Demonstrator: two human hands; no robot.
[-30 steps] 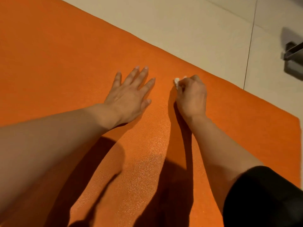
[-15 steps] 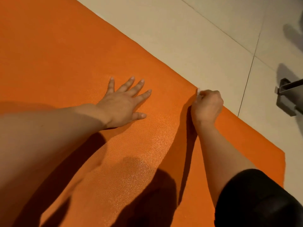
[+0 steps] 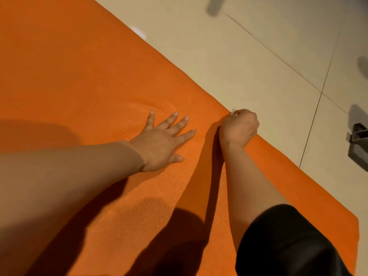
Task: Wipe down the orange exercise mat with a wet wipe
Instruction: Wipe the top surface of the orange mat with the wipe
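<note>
L hand (image 3: 159, 143) flat on orange mat (image 3: 79, 76), fingers spread | R hand (image 3: 240, 126) fisted round wet wipe (image 3: 233, 112) @ mat edge by floor (image 3: 219, 46)

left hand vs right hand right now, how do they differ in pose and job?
The left hand lies flat with fingers spread; the right hand is curled into a fist. The left holds nothing and presses the mat; the right grips the wipe, barely visible. The left sits inside the mat; the right is at its edge by the floor. Both touch the mat.
</note>
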